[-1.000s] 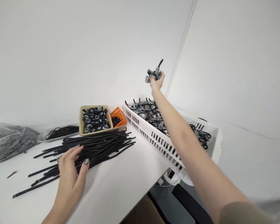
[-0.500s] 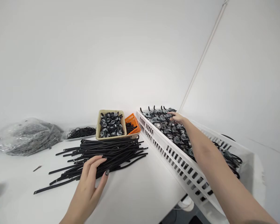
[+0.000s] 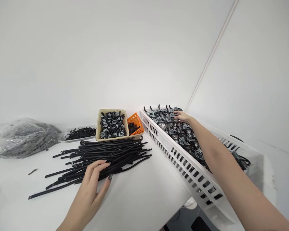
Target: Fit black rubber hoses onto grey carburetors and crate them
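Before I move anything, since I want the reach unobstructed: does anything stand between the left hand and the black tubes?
Nothing visible does: the left hand is at the near edge of the black tubes; the beige bin stands beyond them.

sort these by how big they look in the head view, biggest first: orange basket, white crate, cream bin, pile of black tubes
1. White crate, its near end enlarged by closeness to the camera
2. Pile of black tubes
3. Cream bin
4. Orange basket
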A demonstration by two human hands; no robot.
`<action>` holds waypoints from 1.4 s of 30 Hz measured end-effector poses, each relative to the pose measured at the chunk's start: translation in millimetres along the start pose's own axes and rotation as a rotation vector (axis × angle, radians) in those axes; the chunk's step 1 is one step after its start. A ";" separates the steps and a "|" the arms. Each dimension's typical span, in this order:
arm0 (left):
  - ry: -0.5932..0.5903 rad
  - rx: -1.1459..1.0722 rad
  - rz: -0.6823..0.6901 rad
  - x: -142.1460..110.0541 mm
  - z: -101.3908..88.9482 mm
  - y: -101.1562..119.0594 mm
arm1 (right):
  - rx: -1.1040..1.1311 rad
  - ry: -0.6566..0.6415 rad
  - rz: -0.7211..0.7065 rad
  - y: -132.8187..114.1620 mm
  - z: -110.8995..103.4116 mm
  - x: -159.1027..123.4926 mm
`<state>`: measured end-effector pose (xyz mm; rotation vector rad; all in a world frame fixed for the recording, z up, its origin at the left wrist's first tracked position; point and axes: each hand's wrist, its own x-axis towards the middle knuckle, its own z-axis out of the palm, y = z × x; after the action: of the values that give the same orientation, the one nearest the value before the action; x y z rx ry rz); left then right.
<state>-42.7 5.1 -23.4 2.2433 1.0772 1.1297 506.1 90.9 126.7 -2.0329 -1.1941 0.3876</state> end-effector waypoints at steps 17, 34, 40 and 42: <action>-0.003 0.113 0.252 3.3 -7.5 13.6 | -0.147 0.171 -0.713 -155.9 112.6 -40.7; 0.061 0.152 0.413 3.8 -11.2 20.3 | -0.319 -0.071 -0.906 -235.4 305.7 -112.7; 0.048 0.156 0.399 4.3 -10.9 19.1 | -0.138 0.015 -0.867 -215.1 294.6 -117.6; 0.042 0.152 0.386 4.9 -11.1 17.9 | -0.041 0.061 -0.849 -207.1 286.8 -122.1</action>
<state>-41.7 -2.0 -3.0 2.6373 0.7852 1.2856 146.4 175.9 67.2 -1.3716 -1.8799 -0.1186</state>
